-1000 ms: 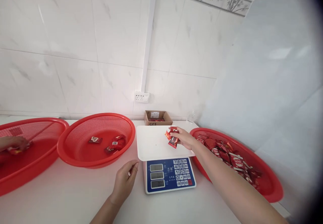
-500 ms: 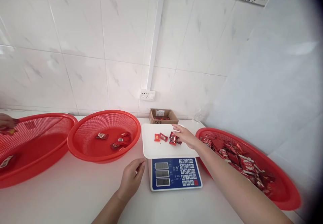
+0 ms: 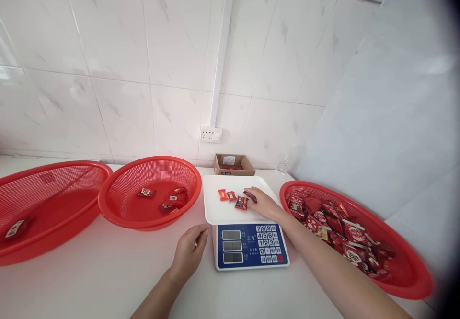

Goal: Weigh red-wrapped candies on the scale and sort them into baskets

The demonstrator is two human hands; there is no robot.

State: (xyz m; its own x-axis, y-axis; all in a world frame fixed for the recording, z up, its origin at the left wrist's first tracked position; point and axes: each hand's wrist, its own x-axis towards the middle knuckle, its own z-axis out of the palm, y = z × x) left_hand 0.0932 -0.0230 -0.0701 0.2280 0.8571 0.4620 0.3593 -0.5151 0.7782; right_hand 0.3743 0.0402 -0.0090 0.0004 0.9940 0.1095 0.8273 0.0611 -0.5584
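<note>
My right hand (image 3: 263,204) is over the white pan (image 3: 219,216) of a weighing scale, its fingers closed round a small red wrapped snack packet (image 3: 250,195). Just left of the fingertips a dark red packet (image 3: 241,203) lies on the pan. Two smaller red packets, one orange-red (image 3: 223,195) and one darker (image 3: 231,196), lie further left. My left hand (image 3: 189,248) is on the white table with its fingers curled in and nothing visible in them. Beside it is the scale's blue keypad panel (image 3: 251,244), with three small displays.
At right stands a red basket (image 3: 409,271) heaped with red packets. A middle red basket (image 3: 124,209) holds several packets; the left basket (image 3: 72,213) shows one. Behind the scale are a cardboard box (image 3: 235,171) and a clear plastic bottle (image 3: 283,164), near the tiled wall.
My right hand has closed on a packet, and the dark red packet beside it has shifted slightly left and down. Another person's hand at the far left has left the view.
</note>
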